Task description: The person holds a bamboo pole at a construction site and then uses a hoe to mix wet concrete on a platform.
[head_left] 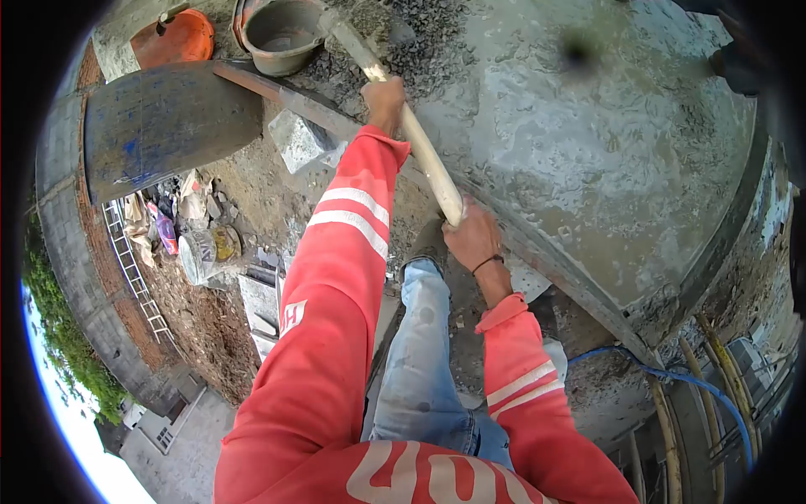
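A long pale wooden tool handle (430, 164) slants across the middle of the head view. Its far end is grey with cement and reaches the gravelly mix (395, 50) beside a bucket; the tool's head cannot be made out. My left hand (384, 102) is wrapped round the handle's upper part. Lower down, my right hand (474, 239) grips the near end, a dark band on its wrist. Close to the handle's far end stands a grey cement-stained bucket (284, 63). Wet grey concrete (604, 151) spreads to the right of the handle, inside a board edge (546, 252).
An orange basin (176, 42) and a large dark curved sheet (172, 126) lie at the upper left. A white block (298, 139), a dirty pail (210, 252) and a ladder (134, 269) are on the left. A blue hose (697, 382) crosses poles at the lower right.
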`<state>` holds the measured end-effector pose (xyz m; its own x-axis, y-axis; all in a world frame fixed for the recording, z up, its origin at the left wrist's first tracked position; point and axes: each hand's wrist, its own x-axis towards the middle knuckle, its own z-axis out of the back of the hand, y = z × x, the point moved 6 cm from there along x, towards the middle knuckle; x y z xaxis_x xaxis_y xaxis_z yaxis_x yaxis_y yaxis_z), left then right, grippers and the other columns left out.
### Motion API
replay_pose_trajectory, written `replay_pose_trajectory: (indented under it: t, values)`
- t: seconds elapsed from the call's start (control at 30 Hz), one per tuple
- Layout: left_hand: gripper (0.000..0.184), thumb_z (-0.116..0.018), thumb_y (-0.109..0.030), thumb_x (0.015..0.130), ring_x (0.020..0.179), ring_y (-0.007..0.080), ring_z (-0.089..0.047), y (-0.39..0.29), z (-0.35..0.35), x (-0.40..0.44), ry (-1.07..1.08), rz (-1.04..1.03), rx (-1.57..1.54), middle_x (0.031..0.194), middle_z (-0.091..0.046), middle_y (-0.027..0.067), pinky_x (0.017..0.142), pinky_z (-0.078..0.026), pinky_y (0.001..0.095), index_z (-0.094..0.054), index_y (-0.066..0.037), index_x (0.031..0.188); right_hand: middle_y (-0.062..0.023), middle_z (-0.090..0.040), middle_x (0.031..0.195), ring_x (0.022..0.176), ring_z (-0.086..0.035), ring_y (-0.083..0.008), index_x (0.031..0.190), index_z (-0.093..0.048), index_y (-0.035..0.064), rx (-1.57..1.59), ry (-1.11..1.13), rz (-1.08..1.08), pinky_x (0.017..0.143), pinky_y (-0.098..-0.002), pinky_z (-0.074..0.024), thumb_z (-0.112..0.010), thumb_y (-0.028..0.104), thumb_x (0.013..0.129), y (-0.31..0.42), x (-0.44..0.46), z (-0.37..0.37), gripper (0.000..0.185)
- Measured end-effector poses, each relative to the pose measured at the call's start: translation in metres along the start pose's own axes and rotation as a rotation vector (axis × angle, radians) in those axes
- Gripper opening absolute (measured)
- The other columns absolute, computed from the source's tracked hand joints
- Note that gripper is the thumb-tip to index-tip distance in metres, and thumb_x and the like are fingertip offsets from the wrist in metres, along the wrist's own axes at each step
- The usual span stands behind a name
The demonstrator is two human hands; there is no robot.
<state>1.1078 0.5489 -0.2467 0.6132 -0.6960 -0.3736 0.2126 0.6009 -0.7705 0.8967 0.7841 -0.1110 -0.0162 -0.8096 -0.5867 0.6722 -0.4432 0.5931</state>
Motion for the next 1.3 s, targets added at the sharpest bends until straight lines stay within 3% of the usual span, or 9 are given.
replay_pose_trajectory:
  t: [0.27, 0.4, 0.53, 0.67, 0.8, 0.97, 1.0, 1.07, 1.3]
  values:
    - [0.012, -0.061, -0.007, 0.078, 0.047, 0.0182, -0.054, 0.069, -0.009, -0.145, 0.178, 0.179, -0.067, 0.062, -0.056, 0.0080, 0.042, -0.043, 0.0341, -0.057, 0.005, 0.077, -0.0275, -0.067, 0.088, 0.085, -0.064, -0.0457, 0.125, -0.052, 0.0010, -0.033, 0.074, -0.062, 0.078, -0.0513, -0.0514, -0.071, 0.019, 0.073, -0.095, -0.100, 0.015, 0.058]
    - [0.031, -0.065, -0.012, 0.072, 0.059, 0.0207, -0.059, 0.077, -0.027, -0.224, 0.248, 0.243, -0.096, 0.068, -0.061, 0.0140, 0.052, -0.046, 0.0387, -0.059, 0.015, 0.086, -0.0275, -0.066, 0.087, 0.084, -0.064, -0.0451, 0.115, -0.054, -0.0016, 0.069, 0.111, -0.126, 0.075, -0.0510, -0.0514, -0.071, 0.021, 0.074, -0.128, -0.145, 0.034, 0.050]
    - [0.032, -0.067, -0.012, 0.073, 0.056, 0.0223, -0.059, 0.077, -0.004, -0.293, 0.164, 0.197, 0.038, 0.069, -0.061, 0.0141, 0.051, -0.046, 0.0382, -0.057, 0.012, 0.091, -0.0270, -0.065, 0.085, 0.081, -0.064, -0.0450, 0.108, -0.054, -0.0016, 0.113, 0.115, -0.031, 0.072, -0.0508, -0.0516, -0.070, 0.020, 0.074, -0.149, -0.187, 0.036, 0.044]
    - [0.017, -0.065, -0.004, 0.079, 0.048, 0.0147, -0.052, 0.002, 0.045, -0.290, 0.185, 0.161, -0.253, 0.064, -0.054, 0.0070, 0.042, -0.042, 0.0308, -0.052, 0.001, 0.087, -0.0274, -0.064, 0.082, 0.080, -0.063, -0.0459, 0.109, -0.052, 0.0001, -0.006, 0.104, -0.009, 0.068, -0.0502, -0.0506, -0.073, 0.015, 0.069, -0.147, -0.178, 0.019, 0.048]
    - [0.010, -0.058, -0.003, 0.082, 0.045, 0.0153, -0.049, -0.038, 0.069, -0.222, 0.093, 0.060, -0.381, 0.063, -0.051, 0.0066, 0.040, -0.042, 0.0303, -0.050, 0.001, 0.084, -0.0263, -0.064, 0.080, 0.077, -0.064, -0.0444, 0.113, -0.052, 0.0021, -0.042, 0.179, 0.069, 0.069, -0.0517, -0.0505, -0.070, 0.020, 0.073, -0.095, -0.109, 0.017, 0.047]
    - [0.007, -0.055, -0.004, 0.083, 0.046, 0.0154, -0.049, 0.129, -0.007, -0.170, 0.173, 0.245, -0.248, 0.062, -0.049, 0.0059, 0.040, -0.042, 0.0305, -0.050, 0.000, 0.085, -0.0273, -0.065, 0.082, 0.082, -0.064, -0.0450, 0.123, -0.050, 0.0010, -0.108, 0.198, -0.059, 0.073, -0.0507, -0.0510, -0.070, 0.020, 0.074, -0.108, -0.107, 0.029, 0.057]
    - [0.006, -0.055, -0.004, 0.084, 0.046, 0.0152, -0.049, 0.156, -0.026, -0.176, 0.229, 0.363, -0.144, 0.062, -0.049, 0.0057, 0.040, -0.043, 0.0304, -0.050, 0.000, 0.086, -0.0275, -0.065, 0.083, 0.083, -0.064, -0.0453, 0.125, -0.049, 0.0009, -0.166, 0.232, -0.127, 0.074, -0.0503, -0.0512, -0.070, 0.020, 0.074, -0.112, -0.118, 0.039, 0.059]
    - [0.007, -0.055, -0.004, 0.084, 0.047, 0.0152, -0.049, 0.120, -0.022, -0.233, 0.237, 0.487, -0.496, 0.062, -0.050, 0.0054, 0.041, -0.043, 0.0304, -0.050, 0.000, 0.086, -0.0275, -0.065, 0.084, 0.084, -0.064, -0.0454, 0.124, -0.050, 0.0006, -0.195, 0.238, -0.153, 0.075, -0.0503, -0.0514, -0.070, 0.019, 0.073, -0.113, -0.139, 0.063, 0.057]
    - [0.012, -0.060, -0.002, 0.082, 0.042, 0.0143, -0.049, 0.107, -0.035, -0.370, 0.346, 0.561, -0.357, 0.058, -0.050, 0.0044, 0.038, -0.040, 0.0304, -0.049, -0.001, 0.085, -0.0264, -0.065, 0.077, 0.076, -0.063, -0.0463, 0.109, -0.055, 0.0047, -0.226, 0.097, -0.185, 0.070, -0.0546, -0.0514, -0.070, 0.018, 0.067, -0.198, -0.232, 0.076, 0.046]
